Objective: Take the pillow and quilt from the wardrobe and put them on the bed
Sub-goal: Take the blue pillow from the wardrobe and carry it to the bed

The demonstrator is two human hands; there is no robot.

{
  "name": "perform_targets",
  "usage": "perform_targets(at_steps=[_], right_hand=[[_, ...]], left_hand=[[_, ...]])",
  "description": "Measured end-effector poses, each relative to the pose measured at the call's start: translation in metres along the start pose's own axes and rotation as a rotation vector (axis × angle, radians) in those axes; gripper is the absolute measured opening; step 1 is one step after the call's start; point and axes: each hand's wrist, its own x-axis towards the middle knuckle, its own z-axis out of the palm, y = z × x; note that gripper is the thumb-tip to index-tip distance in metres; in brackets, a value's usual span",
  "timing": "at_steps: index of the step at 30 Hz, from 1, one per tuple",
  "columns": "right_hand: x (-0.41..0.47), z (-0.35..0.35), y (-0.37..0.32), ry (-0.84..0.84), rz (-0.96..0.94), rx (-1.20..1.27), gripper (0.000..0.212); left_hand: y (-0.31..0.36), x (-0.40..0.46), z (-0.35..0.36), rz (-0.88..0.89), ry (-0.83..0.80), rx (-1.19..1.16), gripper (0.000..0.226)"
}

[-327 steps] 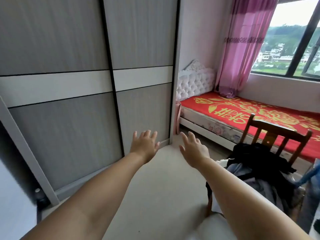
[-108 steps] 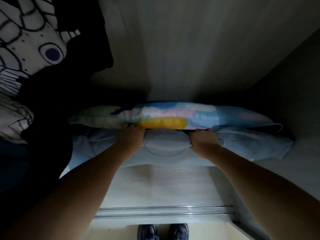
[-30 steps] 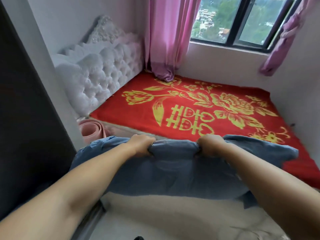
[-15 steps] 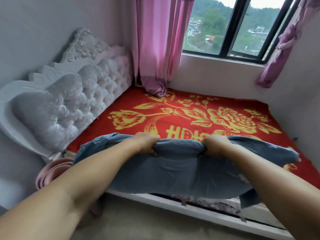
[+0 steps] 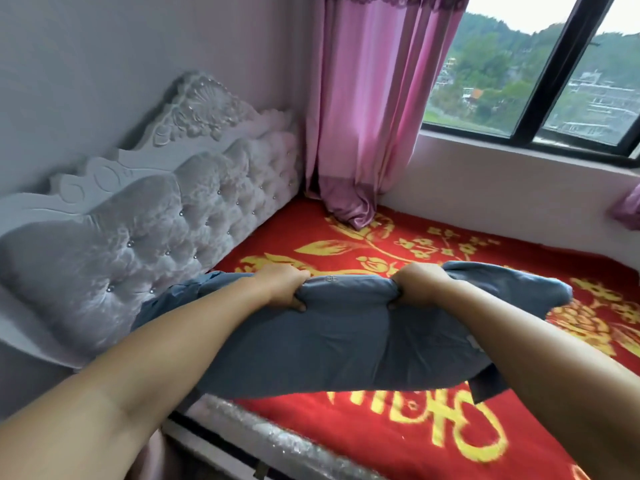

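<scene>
Change since earlier: half a second ago the blue-grey bundle hung in front of the bed's near edge with the floor showing below it; now it is out over the red cover, and the headboard sits closer at the left of the view.
Quilt (image 5: 346, 344): a folded blue-grey bundle, held up over the bed, its long side running from the headboard end out to the right. Its lower edge hangs above the red cover; whether any part touches the cover cannot be told. No separate pillow can be made out in it.
Left hand (image 5: 282, 285): fingers curled shut around a bunched fold at the bundle's top edge, on the headboard side.
Right hand (image 5: 420, 285): likewise clamped on the top edge, a little farther from the headboard, with a stretch of cloth taut between the two hands.
Bed (image 5: 398, 441): covered by a red spread with yellow flowers and characters; its near edge shows below the bundle.
Headboard (image 5: 166, 237): pale, tufted and studded, with a carved crest, against the wall.
Curtain (image 5: 367, 109): pink, hanging at the far end of the headboard, its hem resting on the red cover.
Window (image 5: 540, 67): dark-framed, beyond the curtain, above the bed's far side.
</scene>
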Motion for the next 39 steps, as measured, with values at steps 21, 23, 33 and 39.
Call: perform_targets(at_steps=[21, 23, 33, 39], right_hand=[[0.308, -0.047, 0.111, 0.084, 0.026, 0.010, 0.046], [0.337, -0.046, 0.138, 0.067, 0.006, 0.006, 0.047], [0.463, -0.024, 0.304, 0.022, -0.097, 0.004, 0.037], [0.494, -0.054, 0.360, 0.126, -0.146, -0.076, 0.032]], left_hand=[[-0.163, 0.284, -0.067, 0.018, -0.007, 0.048, 0.043], [-0.164, 0.320, -0.069, -0.005, -0.027, 0.028, 0.042], [-0.125, 0.515, -0.077, -0.081, -0.086, 0.012, 0.045], [-0.122, 0.574, -0.110, -0.091, -0.014, -0.011, 0.045]])
